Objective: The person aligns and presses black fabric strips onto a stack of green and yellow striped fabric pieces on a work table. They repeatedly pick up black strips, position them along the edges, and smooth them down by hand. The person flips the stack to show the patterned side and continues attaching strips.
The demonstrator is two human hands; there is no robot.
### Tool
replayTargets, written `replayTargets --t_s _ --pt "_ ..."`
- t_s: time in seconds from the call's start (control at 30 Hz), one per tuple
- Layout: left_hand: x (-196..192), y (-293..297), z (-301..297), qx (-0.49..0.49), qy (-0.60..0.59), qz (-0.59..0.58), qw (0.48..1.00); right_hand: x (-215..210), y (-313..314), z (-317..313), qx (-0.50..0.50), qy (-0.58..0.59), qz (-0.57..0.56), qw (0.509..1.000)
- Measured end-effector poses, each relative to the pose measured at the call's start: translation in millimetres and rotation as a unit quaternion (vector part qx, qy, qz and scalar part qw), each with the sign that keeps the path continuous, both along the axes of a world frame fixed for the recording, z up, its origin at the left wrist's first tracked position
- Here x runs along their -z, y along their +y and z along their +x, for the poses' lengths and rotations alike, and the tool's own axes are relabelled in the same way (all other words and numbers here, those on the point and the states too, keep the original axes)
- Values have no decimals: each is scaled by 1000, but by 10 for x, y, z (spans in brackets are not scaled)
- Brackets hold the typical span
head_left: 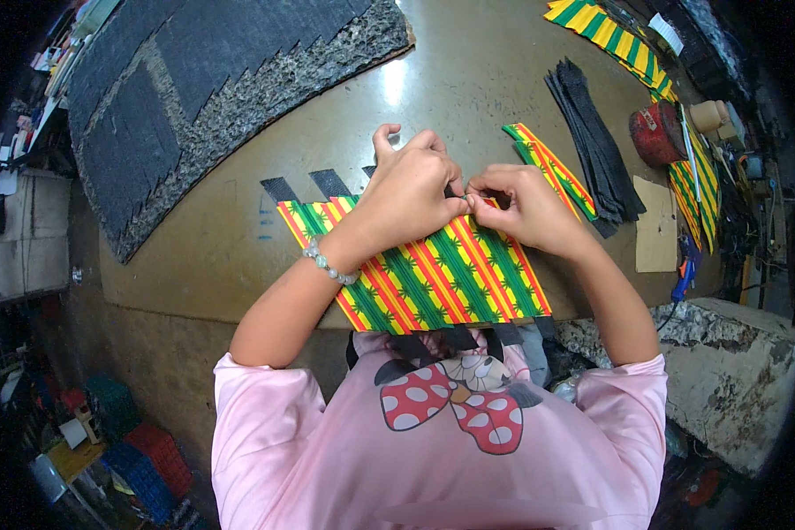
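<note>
A slanted panel of green, yellow and red striped strips with a leaf print (442, 274) lies at the table's near edge, over my lap. Black strip ends (329, 183) stick out past its far edge, and more show along its near edge. My left hand (415, 181) is closed at the panel's far edge, thumb and forefinger pinched together, the wrist across the panel. Right beside it my right hand (523, 208) pinches the same edge. The fingertips nearly meet, and the small piece between them is mostly hidden. Loose striped strips (552, 172) lie just beyond my right hand.
A bundle of black strips (592, 146) lies to the right, near a beige card (655, 225), a red round container (656, 134) and a blue corded tool (684, 274). More striped strips (611, 40) lie far right. A speckled slab (265, 115) bearing black pieces fills the far left.
</note>
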State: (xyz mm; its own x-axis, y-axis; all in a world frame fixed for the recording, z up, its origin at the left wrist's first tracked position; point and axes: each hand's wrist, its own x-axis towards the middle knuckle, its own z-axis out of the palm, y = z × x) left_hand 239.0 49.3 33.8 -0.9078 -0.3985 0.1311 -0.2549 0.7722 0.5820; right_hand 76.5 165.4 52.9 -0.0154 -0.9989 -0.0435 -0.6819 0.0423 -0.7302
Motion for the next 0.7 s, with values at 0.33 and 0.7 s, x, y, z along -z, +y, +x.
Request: replayTargets --t_s 0.33,0.7 --pt "-8 -114 78 33 -11 -10 999 -22 -8 -34 -69 8 11 998" --pt "37 -51 77 71 15 -1 997 -72 45 -50 3 -47 97 994"
